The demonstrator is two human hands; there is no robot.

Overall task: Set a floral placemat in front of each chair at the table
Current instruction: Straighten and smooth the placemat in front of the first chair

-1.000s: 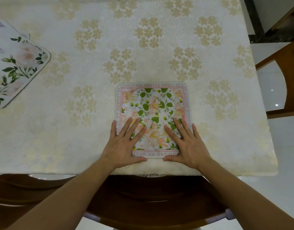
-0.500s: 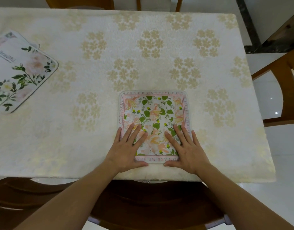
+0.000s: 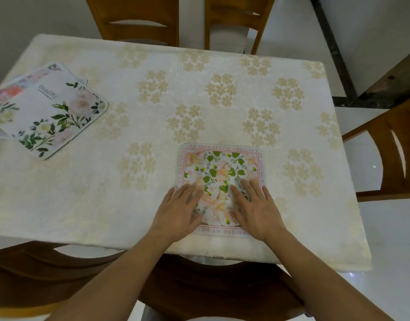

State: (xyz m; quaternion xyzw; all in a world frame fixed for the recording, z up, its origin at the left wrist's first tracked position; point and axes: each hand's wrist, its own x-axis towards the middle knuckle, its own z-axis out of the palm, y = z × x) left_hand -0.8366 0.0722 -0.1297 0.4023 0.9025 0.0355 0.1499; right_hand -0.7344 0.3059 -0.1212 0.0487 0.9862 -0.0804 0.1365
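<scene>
A square floral placemat (image 3: 222, 167) with a pink border and green leaves lies flat near the table's front edge, right of centre. My left hand (image 3: 179, 212) rests on its lower left part with fingers straight. My right hand (image 3: 257, 209) lies flat on its lower right part. Both hands look blurred. A stack of white floral placemats (image 3: 53, 110) sits at the table's left side, turned at an angle. Just below the placemat a dark wooden chair (image 3: 211, 288) stands against the front edge.
The table (image 3: 130, 126) carries a cream cloth with beige flower clusters. Two wooden chairs (image 3: 139, 17) (image 3: 231, 19) stand at the far side, one chair (image 3: 389, 147) at the right end, another chair (image 3: 25, 274) at the front left. White floor lies to the right.
The view has tilted up, showing the far chairs. Both hands have slid slightly toward me on the placemat and are blurred; the placemat stays in place.
</scene>
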